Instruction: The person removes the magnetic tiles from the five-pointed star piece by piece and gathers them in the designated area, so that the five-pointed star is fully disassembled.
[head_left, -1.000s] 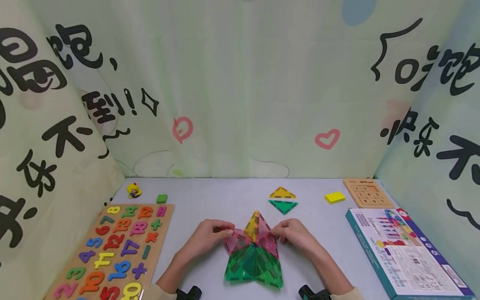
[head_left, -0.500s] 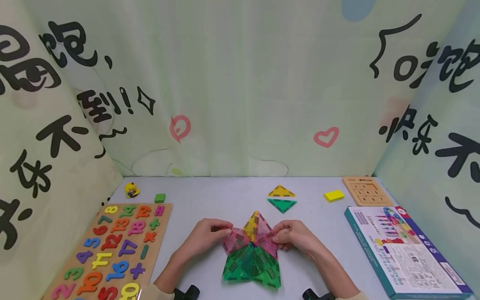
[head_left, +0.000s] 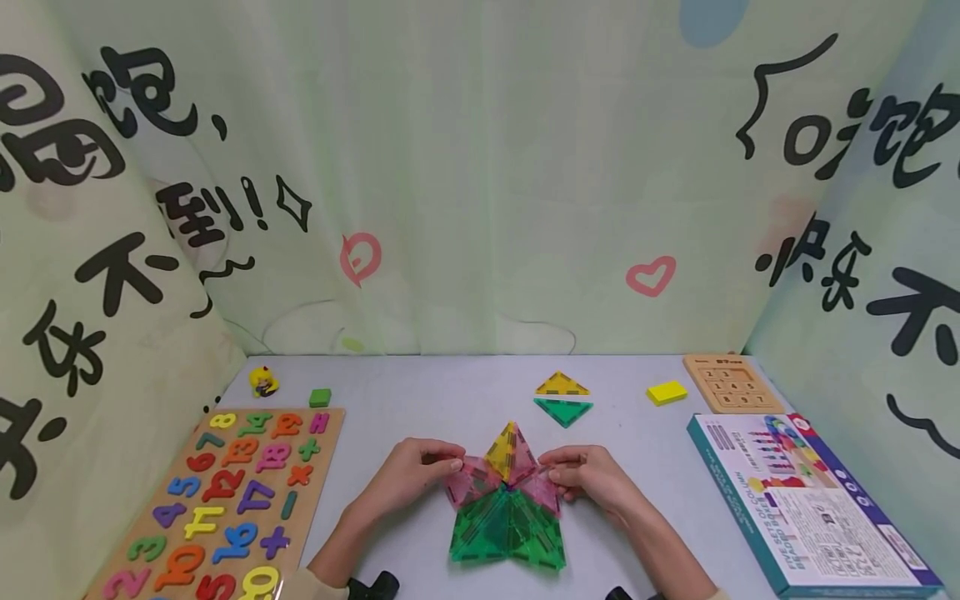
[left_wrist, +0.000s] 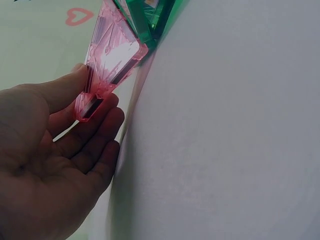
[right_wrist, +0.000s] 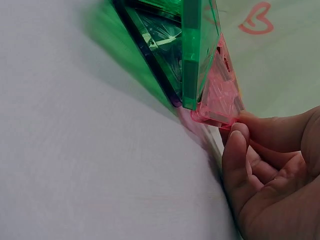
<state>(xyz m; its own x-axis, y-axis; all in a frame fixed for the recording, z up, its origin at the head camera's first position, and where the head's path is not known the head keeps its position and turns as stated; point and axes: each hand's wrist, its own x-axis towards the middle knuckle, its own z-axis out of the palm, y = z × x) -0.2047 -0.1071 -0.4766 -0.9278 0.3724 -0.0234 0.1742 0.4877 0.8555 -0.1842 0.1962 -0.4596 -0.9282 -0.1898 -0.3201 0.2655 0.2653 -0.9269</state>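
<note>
A star-like build of translucent magnetic tiles stands on the white table, with green tiles (head_left: 483, 529) in front, a yellow tile (head_left: 501, 454) at the back and pink tiles to the sides. My left hand (head_left: 420, 473) pinches the outer corner of the left pink tile (left_wrist: 115, 52) between thumb and fingers. On the other side, my right hand (head_left: 596, 477) pinches the outer corner of the right pink tile (right_wrist: 220, 95). Seen from the right wrist, a green tile (right_wrist: 192, 55) stands beside that pink one. The build's inside is mostly hidden in the head view.
Behind the build lie a loose yellow triangle tile (head_left: 562, 384) and a green triangle tile (head_left: 564, 412). A number puzzle board (head_left: 296, 450) is at left, near a green block (head_left: 320, 397) and a small figure (head_left: 263, 382). Right: yellow block (head_left: 667, 393), wooden board (head_left: 731, 382), box (head_left: 810, 500).
The right hand has shifted slightly at the right pink tile and its fingers have changed position. The front green tiles have turned a little. My left hand keeps its pinch, nearly still.
</note>
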